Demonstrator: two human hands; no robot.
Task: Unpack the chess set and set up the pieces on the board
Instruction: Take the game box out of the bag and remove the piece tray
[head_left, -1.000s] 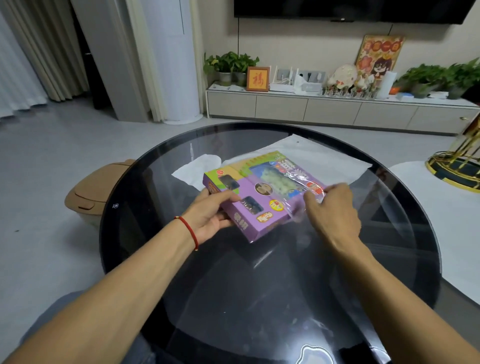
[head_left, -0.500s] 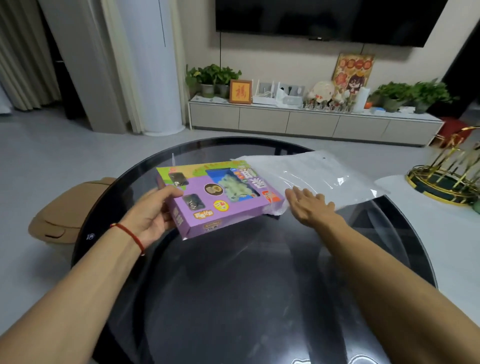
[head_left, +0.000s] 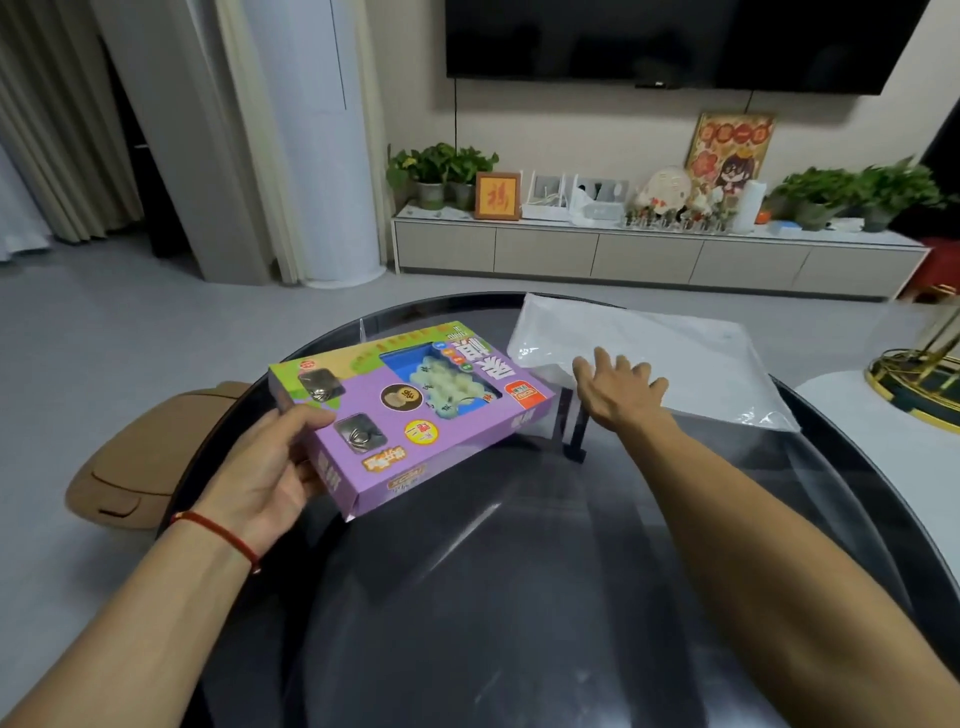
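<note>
1. We hold the chess set box (head_left: 410, 410) in our left hand (head_left: 270, 467), left of centre in the frame, thumb on the purple top face and fingers curled underneath. It sits tilted above the round glass table (head_left: 519, 597), its near corner lowest.

2. Our right hand (head_left: 615, 392) reaches toward the upper right of centre with fingers spread and straight, gripping nothing. It lies over the near edge of the clear plastic bag (head_left: 675, 358) lying flat on the far side of the table; we cannot tell whether the palm presses it or hovers just above.

3. The box looks sealed, with pale pieces visible through its window, so we judge unpacking has barely begun.

4. To do this step well, we should push the bag toward the upper right, away from the middle of the table, leaving room for the board.

5. Then we should lower the box level onto the glass before opening an end flap, so loose pieces do not spill or roll off the slick surface.
</note>
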